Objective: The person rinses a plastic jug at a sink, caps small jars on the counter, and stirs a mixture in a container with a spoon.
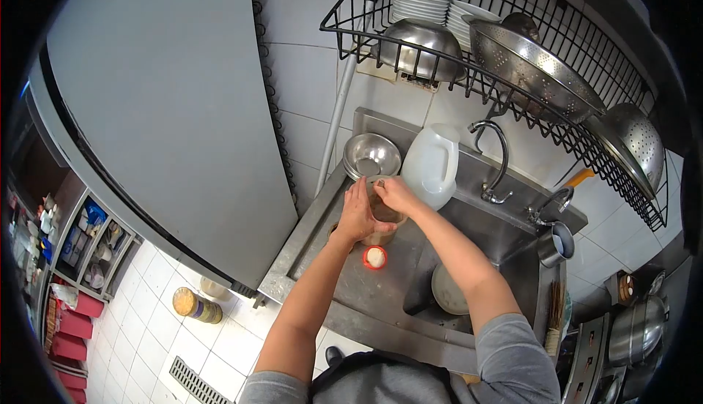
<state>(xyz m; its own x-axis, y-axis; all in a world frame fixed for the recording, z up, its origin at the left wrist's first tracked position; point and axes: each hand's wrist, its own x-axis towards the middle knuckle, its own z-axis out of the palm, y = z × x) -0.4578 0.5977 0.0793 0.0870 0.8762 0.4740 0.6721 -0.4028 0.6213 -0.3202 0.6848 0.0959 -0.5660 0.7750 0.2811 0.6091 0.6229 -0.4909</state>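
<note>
On a steel counter [359,295], I watch the left hand [357,217] clasp a container [381,213]; the right hand's [396,194] curled fingers hide their hold. I judge it light, slippery, best gripped around its sides.

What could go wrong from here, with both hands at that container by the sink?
The container might tip or slide if the left hand loosens while the right hand is at its mouth. The small red-rimmed object sits close by and could get knocked. The white jug, near the right hand, might be nudged.
</note>
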